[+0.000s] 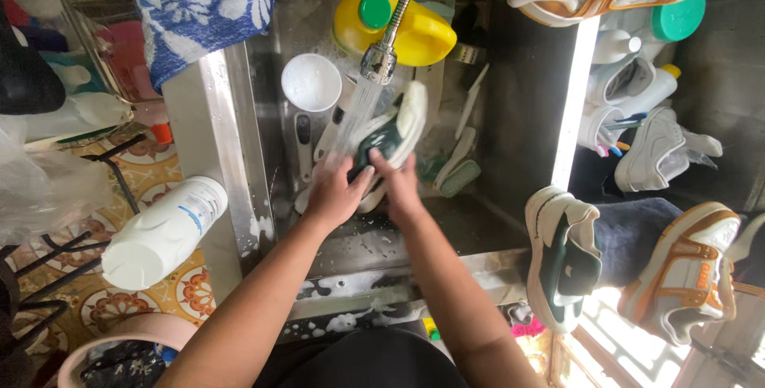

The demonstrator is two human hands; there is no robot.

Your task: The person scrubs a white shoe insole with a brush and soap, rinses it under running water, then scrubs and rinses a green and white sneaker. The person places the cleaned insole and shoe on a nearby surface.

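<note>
While water runs from the faucet point(379, 60), both hands hold a green-and-white sneaker point(390, 135) in the middle of the steel sink point(510, 117). Left hand point(339, 193) has fingers curled on the shoe's near left side; right hand point(400, 182) has fingers closed over its near end. A white bowl point(311, 82) sits just left of the stream, a yellow jug point(398, 31) at the far wall. The matching sneaker point(562, 256) rests on the right desk edge, a white bottle point(163, 233) on the left.
</note>
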